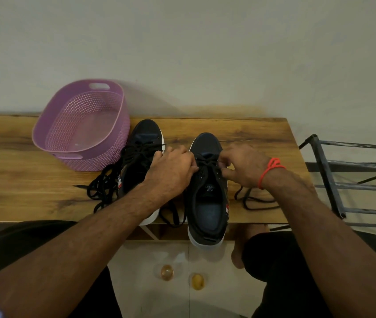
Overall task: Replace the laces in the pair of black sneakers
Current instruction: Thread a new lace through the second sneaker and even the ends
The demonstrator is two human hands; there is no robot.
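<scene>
Two black sneakers stand side by side on the wooden table (21, 138), toes toward the wall. The right sneaker (207, 203) overhangs the table's near edge and has a black lace (205, 159) threaded through its lower eyelets. My left hand (173, 166) pinches the lace at the left eyelet row. My right hand (242, 166), with a red thread around the wrist, pinches it at the right row. The lace's loose ends trail to the right (254, 203) and between the shoes. The left sneaker (142, 154) is partly hidden by my left arm, and its lace (104, 187) is bunched on the table.
An empty purple perforated basket (81, 125) sits left of the left sneaker against the wall. A dark metal rack (347, 177) stands beyond the table's right end. My knees are under the near edge, and two small round objects (182, 276) lie on the floor.
</scene>
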